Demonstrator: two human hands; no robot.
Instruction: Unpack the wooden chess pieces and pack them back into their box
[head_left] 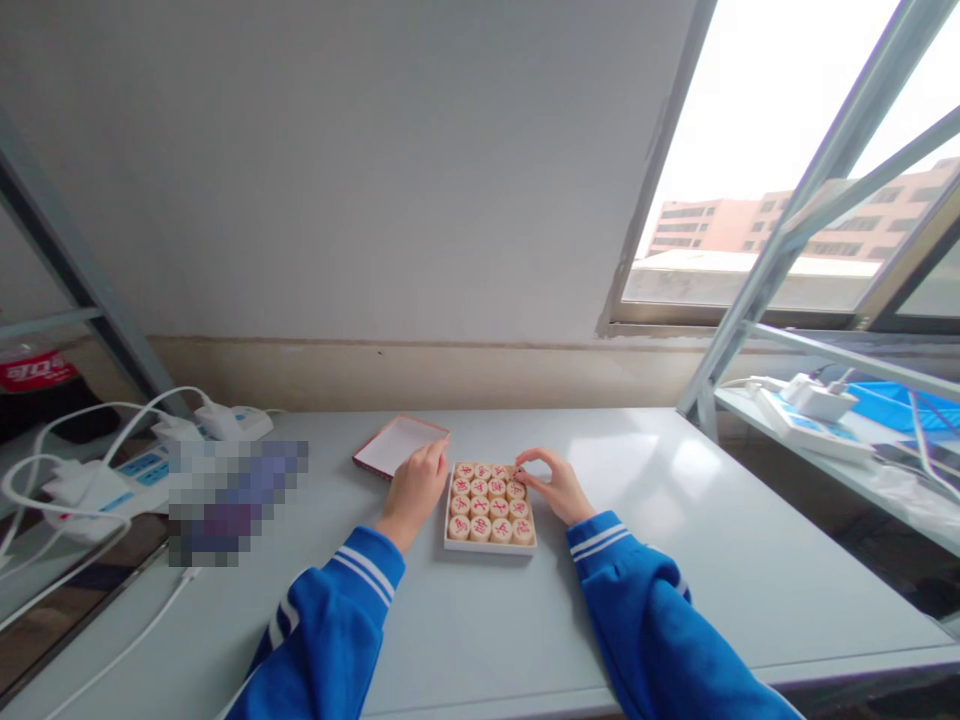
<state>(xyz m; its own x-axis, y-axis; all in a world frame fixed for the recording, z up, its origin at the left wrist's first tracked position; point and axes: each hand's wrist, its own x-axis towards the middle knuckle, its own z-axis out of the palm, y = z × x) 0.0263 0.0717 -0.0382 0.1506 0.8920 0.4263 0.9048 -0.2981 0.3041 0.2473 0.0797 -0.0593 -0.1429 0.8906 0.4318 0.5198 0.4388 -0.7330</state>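
curled hands [418, 488] [560, 488] flank white box [490, 548]

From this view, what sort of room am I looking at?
Possibly a dormitory room: metal frames resembling bunk-bed supports stand on both sides, power strips crowded with white plugs lie left and right, and a plain desk sits against the wall.

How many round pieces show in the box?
16 round pieces: four rows of four in the white box; the right hand partly covers one; others may be hidden.
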